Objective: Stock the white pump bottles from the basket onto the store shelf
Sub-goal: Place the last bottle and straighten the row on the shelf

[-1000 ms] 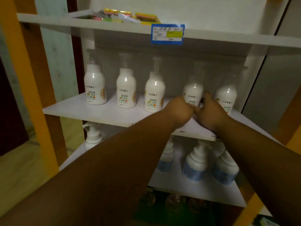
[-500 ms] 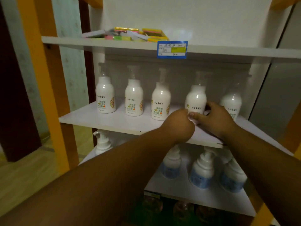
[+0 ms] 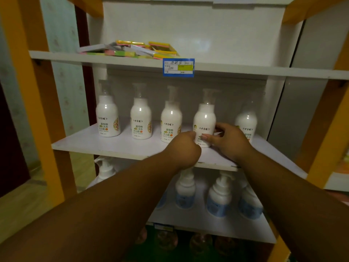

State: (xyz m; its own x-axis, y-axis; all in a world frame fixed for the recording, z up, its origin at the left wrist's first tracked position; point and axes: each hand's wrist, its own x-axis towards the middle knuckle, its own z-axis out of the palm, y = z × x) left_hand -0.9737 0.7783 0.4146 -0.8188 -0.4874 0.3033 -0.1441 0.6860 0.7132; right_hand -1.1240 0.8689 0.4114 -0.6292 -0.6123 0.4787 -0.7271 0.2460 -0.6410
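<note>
Now: five white pump bottles (image 3: 140,118) upright in row on middle shelf (image 3: 105,146). Both hands on fourth bottle (image 3: 204,118) from left, which stands on shelf. Left hand (image 3: 184,148) curled, gripping bottle's lower left side. Right hand (image 3: 231,140) grips right side, fingers behind, thumb across label. Blue price tag (image 3: 178,67) on upper shelf (image 3: 245,69) edge. Blue-labelled bottles (image 3: 219,200) on lower shelf (image 3: 198,222).

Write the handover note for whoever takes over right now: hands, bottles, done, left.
Right hand grips the fourth bottle from the left; left hand curls against its lower left side.
It stands on the middle shelf in a row with four other white pump bottles.
Done: five shelved.
Left: release this one. The basket is out of view, so remaining stock is unknown.
</note>
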